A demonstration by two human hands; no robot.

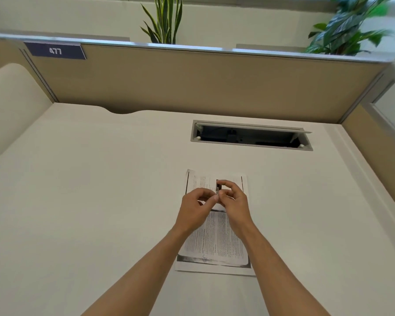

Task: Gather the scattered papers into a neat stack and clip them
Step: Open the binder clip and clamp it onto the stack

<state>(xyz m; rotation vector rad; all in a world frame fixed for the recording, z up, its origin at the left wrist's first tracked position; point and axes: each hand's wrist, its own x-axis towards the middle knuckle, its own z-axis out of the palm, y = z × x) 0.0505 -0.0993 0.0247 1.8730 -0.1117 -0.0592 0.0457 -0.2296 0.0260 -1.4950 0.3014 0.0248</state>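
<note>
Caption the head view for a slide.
Both hands hold a binder clip above stacked papers.

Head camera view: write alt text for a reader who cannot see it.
Two hands, the left hand and right hand, meet over a stack of printed papers on a pale desk, pinching a small dark clip between them. Behind sit an open cable hatch, a tan partition numbered 477, and plants.

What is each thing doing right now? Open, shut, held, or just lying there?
White printed paper stack: gathered, lying flat on the desk.
Small black binder clip: held above the stack by both hands, not yet on it.
Left hand: pinching the clip.
Right hand: pinching the clip.
Grey desk cable hatch: lid open.
</note>
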